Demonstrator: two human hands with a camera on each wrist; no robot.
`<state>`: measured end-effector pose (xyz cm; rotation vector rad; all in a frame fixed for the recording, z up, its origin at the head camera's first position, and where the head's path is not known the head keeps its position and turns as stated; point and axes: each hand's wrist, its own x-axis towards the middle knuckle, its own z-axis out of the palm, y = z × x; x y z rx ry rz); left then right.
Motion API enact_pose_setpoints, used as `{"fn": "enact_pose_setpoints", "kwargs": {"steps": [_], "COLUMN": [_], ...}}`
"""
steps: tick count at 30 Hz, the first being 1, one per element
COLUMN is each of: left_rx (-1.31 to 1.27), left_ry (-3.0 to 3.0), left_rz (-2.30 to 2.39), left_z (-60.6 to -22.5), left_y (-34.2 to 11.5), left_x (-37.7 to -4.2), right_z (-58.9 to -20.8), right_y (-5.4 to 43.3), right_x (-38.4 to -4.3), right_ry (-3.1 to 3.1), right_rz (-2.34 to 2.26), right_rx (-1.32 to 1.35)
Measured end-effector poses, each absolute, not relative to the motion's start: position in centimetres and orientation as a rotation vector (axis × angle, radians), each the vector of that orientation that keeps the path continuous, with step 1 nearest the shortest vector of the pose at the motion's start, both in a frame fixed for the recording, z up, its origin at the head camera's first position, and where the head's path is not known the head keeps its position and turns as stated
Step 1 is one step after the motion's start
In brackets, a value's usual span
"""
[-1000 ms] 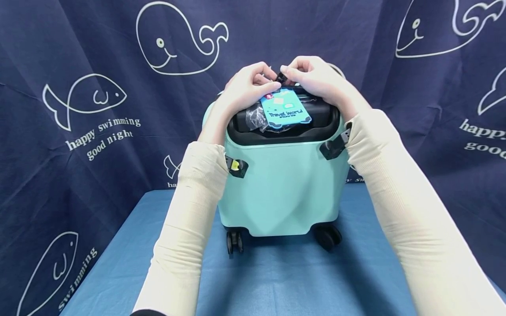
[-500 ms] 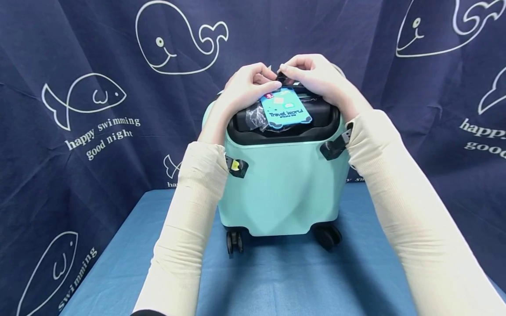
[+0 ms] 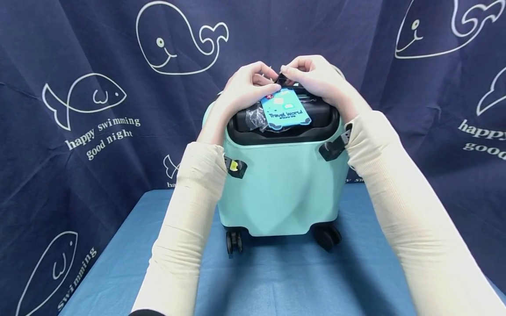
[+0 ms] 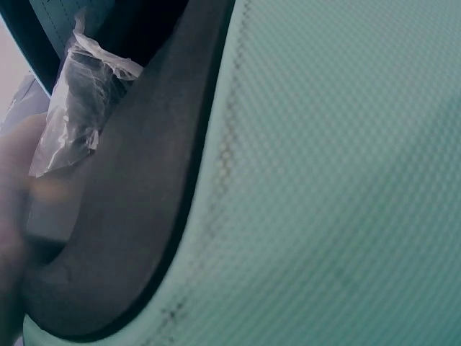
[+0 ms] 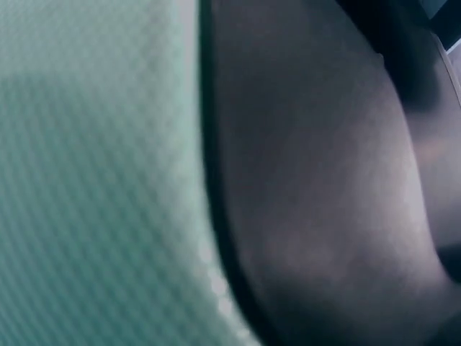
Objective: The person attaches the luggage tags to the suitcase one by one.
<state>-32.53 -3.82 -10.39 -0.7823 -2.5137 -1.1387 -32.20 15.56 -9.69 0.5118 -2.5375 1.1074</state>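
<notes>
A mint-green suitcase (image 3: 281, 188) stands upright, its black top panel (image 4: 137, 166) partly showing in the left wrist view. Across its dark carry handle (image 3: 322, 112) lies a blue luggage tag (image 3: 286, 109) lettered "Travel World". My left hand (image 3: 247, 87) pinches the black strap (image 3: 281, 79) at the tag's upper end between thumb and fingers. From the other side my right hand (image 3: 318, 78) pinches the same strap with thumb and fingertips. Clear plastic wrap (image 4: 83, 101) clings to the handle left of the tag. The right wrist view shows mostly suitcase shell (image 5: 86, 180), with no held thing visible.
The suitcase rests on black wheels (image 3: 327, 237) on a blue cloth-covered table (image 3: 284, 281). Behind hangs a navy curtain (image 3: 253, 39) with white whale and fish drawings. Black wrist-camera mounts (image 3: 333, 148) sit beside both cuffs, close to the suitcase front.
My right fingertips have shifted slightly at the strap, a little up and left and then back. The left hand, tag and suitcase stay nearly where they were.
</notes>
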Motion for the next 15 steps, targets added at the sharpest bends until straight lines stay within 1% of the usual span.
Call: {"fn": "enact_pose_setpoints", "kwargs": {"steps": [9,15], "left_rx": [-0.784,-0.771], "left_ry": [-2.500,-2.502], "left_rz": [-1.141,-1.135], "left_z": [-10.38,-10.40], "left_y": [-3.83,-3.86], "left_x": [-32.54,-32.53], "right_z": [-9.49,-9.55], "right_y": [15.42,15.43], "right_x": [-32.18,-31.98], "right_ry": [-2.552,-2.505], "right_rz": [1.097,1.226], "right_rx": [0.466,0.498]}}
